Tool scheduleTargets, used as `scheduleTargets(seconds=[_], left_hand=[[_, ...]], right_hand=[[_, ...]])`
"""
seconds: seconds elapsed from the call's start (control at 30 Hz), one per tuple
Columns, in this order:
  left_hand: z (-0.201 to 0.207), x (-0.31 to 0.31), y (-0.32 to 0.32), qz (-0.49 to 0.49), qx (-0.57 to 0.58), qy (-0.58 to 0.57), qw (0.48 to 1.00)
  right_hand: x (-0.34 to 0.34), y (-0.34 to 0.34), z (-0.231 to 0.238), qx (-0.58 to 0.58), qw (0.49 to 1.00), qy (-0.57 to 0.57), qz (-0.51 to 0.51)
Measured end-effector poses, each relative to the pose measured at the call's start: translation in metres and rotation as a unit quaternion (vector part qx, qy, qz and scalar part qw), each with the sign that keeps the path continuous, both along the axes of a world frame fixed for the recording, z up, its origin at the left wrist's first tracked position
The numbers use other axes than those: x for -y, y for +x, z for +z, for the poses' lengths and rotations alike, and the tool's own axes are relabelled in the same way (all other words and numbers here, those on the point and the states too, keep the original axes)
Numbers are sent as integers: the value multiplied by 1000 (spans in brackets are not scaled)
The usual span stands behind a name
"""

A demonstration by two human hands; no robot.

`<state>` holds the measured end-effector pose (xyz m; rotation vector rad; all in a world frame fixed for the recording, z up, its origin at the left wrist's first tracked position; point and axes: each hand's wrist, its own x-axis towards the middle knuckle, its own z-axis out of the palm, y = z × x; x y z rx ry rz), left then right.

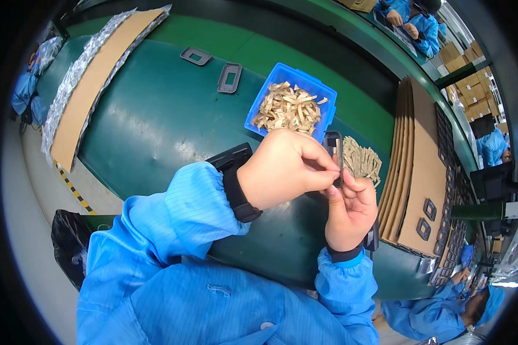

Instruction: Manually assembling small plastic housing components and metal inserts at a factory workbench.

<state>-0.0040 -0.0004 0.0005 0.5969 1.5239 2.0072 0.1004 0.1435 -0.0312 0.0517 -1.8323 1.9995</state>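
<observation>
My right hand (351, 215) grips a small dark grey plastic frame (333, 140), held on edge above the green table. My left hand (288, 172) reaches across to it, thumb and forefinger pinched together at its near end. Whatever lies between those fingertips is too small to make out. Just beyond my hands stands a blue plastic bin (251, 119) heaped with crumpled tan paper strips (288, 109). A fanned pile of tan strips (361, 161) lies to the right of the held frame.
Two similar grey frames, one (195, 56) farther off and one (229, 79) nearer, lie on the green table (155, 115). Cardboard sheets (411, 190) carrying black frames (423, 229) are stacked at right. Foil-edged cardboard (103, 80) lies at left. Co-workers in blue work nearby.
</observation>
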Motion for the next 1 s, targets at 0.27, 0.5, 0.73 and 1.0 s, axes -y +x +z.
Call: scheduleTargets(seconds=[0.27,0.5,0.73,1.0], left_hand=[[-2,2,-3,-6,-100,-6,995],[-5,1,-3,20,-171,-41,984],[-8,-2,-3,44,-198,-30,979],[-7,0,-3,-27,-71,28,997]], right_hand=[[-2,-1,0,-3,1000,-27,-2],[-2,1,-1,1,999,10,-32],[-1,1,-4,-13,998,38,-49],[-4,-1,-2,15,997,-63,-37]])
